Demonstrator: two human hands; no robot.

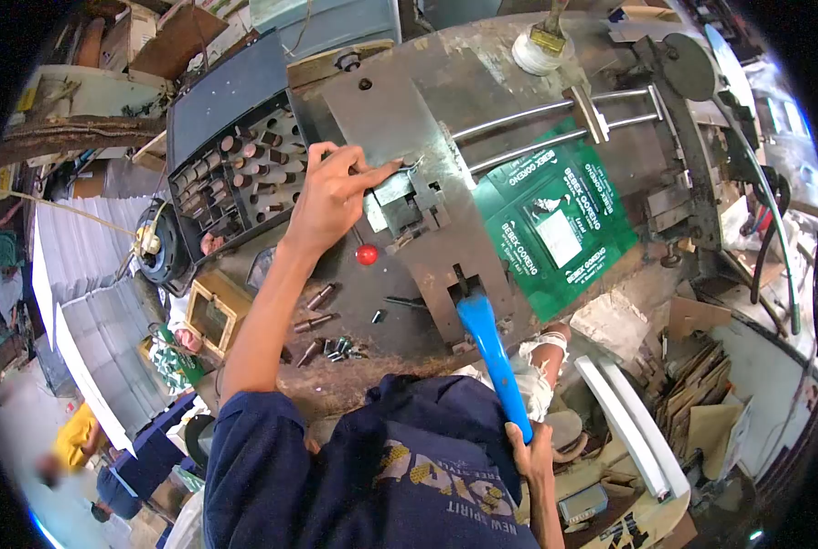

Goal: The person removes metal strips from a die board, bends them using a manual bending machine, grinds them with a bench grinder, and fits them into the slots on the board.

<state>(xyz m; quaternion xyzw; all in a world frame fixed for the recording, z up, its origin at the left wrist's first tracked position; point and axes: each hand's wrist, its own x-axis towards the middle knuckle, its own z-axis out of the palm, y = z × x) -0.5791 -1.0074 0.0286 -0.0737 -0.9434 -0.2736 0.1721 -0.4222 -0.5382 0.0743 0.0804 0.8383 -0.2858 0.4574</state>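
My right hand (532,448) is wrapped round the lower end of a blue lever handle (489,343). The handle's upper end meets a slot in a long steel plate (445,284). Over the same plate my left hand (334,190) reaches in, most fingers curled and one stretched to a small metal block (395,190). Whatever lies at that fingertip is too small to make out. A red ball knob (366,253) on a thin rod sits just below this hand. To the right, a green printed sheet (555,224) lies flat beside the plate, partly under two metal rails (537,137).
An open case of round metal punches (262,165) stands at the left. Loose punches (313,323) lie near the bench edge. A white pot with a brush (541,50) is at the back. Paper stacks (107,320) stand far left, with a person in yellow (78,435) beyond.
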